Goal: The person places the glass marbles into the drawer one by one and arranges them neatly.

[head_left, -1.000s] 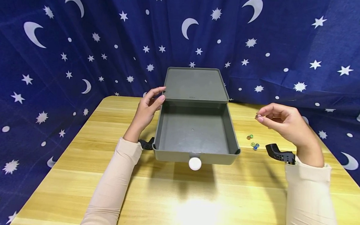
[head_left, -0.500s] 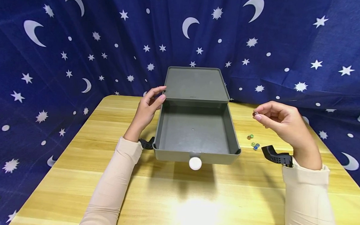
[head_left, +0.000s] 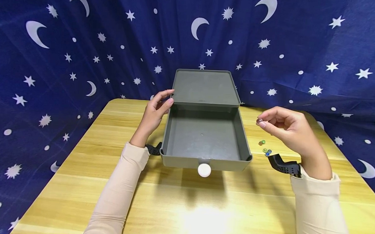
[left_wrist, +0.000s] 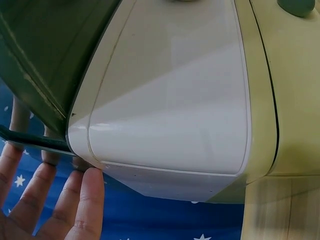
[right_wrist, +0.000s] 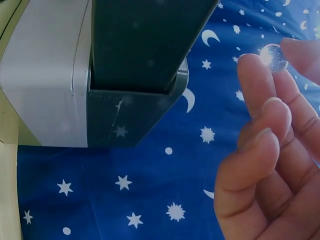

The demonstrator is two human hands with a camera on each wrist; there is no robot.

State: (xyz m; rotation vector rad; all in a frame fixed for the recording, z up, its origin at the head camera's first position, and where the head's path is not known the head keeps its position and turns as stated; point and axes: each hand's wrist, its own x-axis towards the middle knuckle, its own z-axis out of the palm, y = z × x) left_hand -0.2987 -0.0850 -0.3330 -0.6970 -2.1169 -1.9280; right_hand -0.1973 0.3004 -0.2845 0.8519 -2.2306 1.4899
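Observation:
A grey drawer stands pulled out from a small drawer cabinet, with a round white knob on its front. My left hand touches the cabinet's left side by the top edge; in the left wrist view its fingers are fairly straight against that side. To the right of the drawer, above the table, my right hand pinches a marble between thumb and fingertips. The right wrist view shows this marble as clear glass. Nothing is visible inside the drawer.
Several coloured marbles lie on the wooden table right of the drawer. Below the pulled-out drawer, the left wrist view shows a white drawer front and a yellowish one. A blue star-patterned curtain hangs behind.
My right hand has moved a little left toward the drawer, still pinching the marble. The left hand and the drawer have kept their places.

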